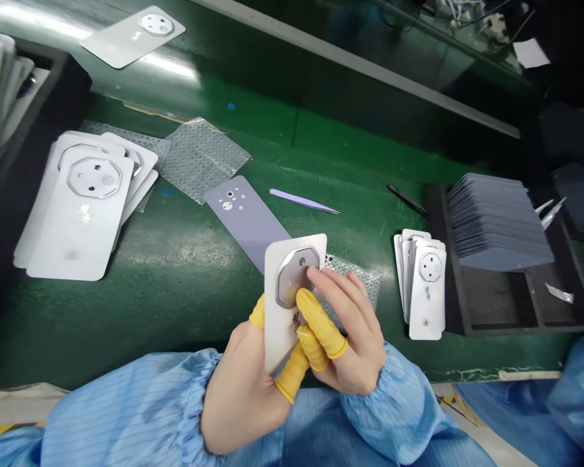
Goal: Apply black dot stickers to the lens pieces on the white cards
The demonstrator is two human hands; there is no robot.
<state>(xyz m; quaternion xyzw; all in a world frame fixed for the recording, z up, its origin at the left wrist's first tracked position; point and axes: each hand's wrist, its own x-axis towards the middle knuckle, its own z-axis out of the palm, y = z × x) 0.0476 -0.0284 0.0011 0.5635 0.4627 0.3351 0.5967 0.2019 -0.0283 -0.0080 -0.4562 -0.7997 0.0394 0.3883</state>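
Observation:
A white phone back cover [283, 337] with a shiny octagonal camera ring is held up tilted in front of me. My left hand [253, 383] grips it from below and behind, yellow finger cots on the fingers that show. At its right side, my right hand [353, 324] has bent fingers, two of them in yellow cots, against the cover's face beside the camera ring and dark lettering. Whether something small lies under those fingertips is hidden. Just beyond the held cover lies a purple-grey phone-shaped sheet [253, 224] with holes.
White covers [78, 227] are stacked on the left, more [425, 305] on the right. Purple tweezers [304, 201], a dark slim tool [406, 200] and bubble wrap [202, 159] lie on the green table. A black divided tray [496, 305] holds grey sheets [501, 220]. One cover [126, 42] lies at the back.

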